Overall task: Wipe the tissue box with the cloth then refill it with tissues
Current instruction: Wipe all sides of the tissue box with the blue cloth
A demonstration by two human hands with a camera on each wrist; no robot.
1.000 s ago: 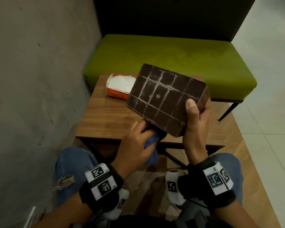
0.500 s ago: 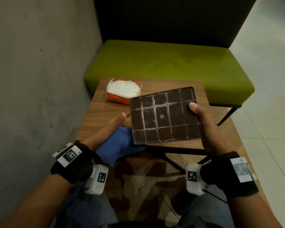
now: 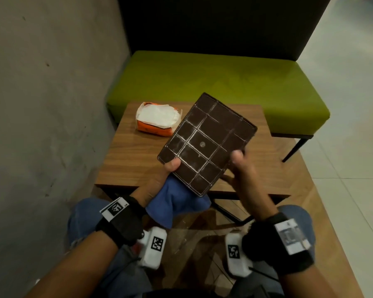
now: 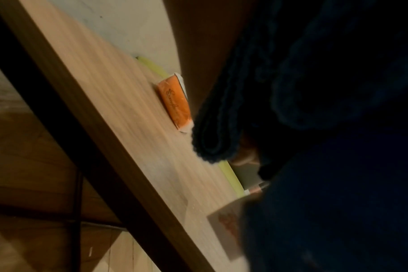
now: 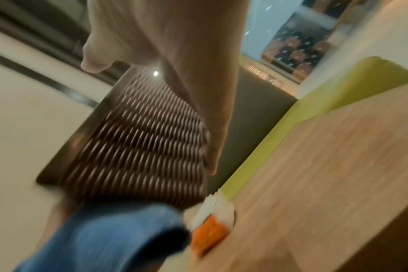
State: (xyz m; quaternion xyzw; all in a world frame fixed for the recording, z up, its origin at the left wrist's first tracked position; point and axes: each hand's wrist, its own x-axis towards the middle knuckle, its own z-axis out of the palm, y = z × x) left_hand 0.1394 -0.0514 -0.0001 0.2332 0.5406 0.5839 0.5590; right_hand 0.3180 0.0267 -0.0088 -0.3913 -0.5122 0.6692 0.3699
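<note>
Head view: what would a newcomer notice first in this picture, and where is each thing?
First, the dark brown tissue box, held tilted above the wooden table with its gridded underside facing up. The left hand supports its near-left corner with a blue cloth bunched beneath, while the right hand is at its right edge. Behind it, an orange tissue pack lies on the table's far left, before a bright green bench.
</note>
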